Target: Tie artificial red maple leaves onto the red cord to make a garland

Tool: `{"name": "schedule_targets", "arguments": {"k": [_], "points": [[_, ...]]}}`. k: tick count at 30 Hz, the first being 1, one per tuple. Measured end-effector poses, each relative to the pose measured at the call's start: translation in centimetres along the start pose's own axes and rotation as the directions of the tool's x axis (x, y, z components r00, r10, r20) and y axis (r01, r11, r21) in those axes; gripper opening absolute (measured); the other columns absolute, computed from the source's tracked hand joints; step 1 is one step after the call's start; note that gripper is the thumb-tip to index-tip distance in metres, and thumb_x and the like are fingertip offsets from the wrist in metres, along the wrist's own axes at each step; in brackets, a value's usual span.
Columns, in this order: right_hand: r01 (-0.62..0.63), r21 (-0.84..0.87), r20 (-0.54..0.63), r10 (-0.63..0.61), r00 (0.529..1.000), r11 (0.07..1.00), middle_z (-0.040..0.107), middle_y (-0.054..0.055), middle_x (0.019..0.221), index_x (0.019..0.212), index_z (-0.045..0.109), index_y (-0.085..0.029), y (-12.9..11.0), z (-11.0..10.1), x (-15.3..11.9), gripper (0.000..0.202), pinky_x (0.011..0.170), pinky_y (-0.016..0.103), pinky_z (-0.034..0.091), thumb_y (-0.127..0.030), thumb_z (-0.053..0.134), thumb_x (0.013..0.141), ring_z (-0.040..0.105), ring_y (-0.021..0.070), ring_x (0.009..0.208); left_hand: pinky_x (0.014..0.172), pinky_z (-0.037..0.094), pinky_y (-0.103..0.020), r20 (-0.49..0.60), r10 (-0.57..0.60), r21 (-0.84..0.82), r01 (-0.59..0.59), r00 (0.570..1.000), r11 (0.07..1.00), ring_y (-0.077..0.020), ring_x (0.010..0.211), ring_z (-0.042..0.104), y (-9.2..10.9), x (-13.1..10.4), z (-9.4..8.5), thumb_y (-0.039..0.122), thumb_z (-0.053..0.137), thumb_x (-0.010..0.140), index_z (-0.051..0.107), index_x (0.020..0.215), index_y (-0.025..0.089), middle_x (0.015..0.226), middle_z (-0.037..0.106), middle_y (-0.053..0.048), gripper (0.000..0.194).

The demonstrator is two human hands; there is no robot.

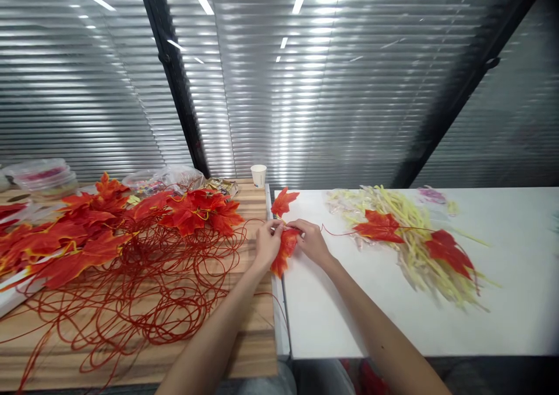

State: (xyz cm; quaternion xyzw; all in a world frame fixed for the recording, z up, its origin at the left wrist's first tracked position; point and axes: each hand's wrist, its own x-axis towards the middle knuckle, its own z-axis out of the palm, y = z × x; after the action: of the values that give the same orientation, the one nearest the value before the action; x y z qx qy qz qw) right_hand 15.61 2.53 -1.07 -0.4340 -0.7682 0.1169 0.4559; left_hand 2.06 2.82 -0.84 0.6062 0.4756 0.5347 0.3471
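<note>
Over the seam between two tables, my left hand [268, 240] and my right hand [311, 240] meet with fingertips pinched together. Between them is a red-orange artificial maple leaf [286, 252], hanging below the fingers. A second maple leaf [285, 201] stands up just above, its yellow stem running down to my fingertips. Red cord [336, 233] leads right from my hands to a leaf [379, 226] and on to another leaf [449, 252]. My fingers hide the exact spot where stem and cord come together.
Tangled red cord [161, 302] spreads over the wooden table [253, 348], with piled maple leaves [87, 232] behind and left. Yellow strips [414, 249] lie on the white table [515, 302]. A paper cup [258, 175], plastic bags [174, 178] and clear tubs [43, 176] stand at the back.
</note>
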Motion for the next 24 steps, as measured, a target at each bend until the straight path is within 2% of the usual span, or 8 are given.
{"name": "schedule_targets", "arguments": {"k": [16,24], "points": [[-0.006,0.007,0.006,0.006,1.0,1.0,0.062,0.003,0.081,0.085,0.061,-0.019,-0.42,-0.17,0.09,0.041,0.066,0.026,0.043,0.001,0.035,0.059,0.056,0.0149,0.072,0.071,0.045,-0.027,-0.018,-0.018,-0.04,0.017,1.0,0.999,-0.0159,0.078,0.058,-0.11,-0.06,-0.02,0.023,0.054,0.073,0.064,0.083,0.015,0.084,0.065,-0.007,0.016],[-0.006,-0.024,0.015,0.007,1.0,1.0,0.062,0.002,0.079,0.084,0.061,-0.019,-0.27,-0.16,0.03,0.04,0.065,0.025,0.043,0.001,0.035,0.061,0.055,0.0143,0.071,0.071,0.044,-0.027,-0.001,-0.01,0.005,0.01,1.0,1.0,-0.0149,0.075,0.058,0.2,-0.11,-0.07,0.023,0.05,0.075,0.063,0.083,0.014,0.085,0.064,-0.008,0.018]]}}
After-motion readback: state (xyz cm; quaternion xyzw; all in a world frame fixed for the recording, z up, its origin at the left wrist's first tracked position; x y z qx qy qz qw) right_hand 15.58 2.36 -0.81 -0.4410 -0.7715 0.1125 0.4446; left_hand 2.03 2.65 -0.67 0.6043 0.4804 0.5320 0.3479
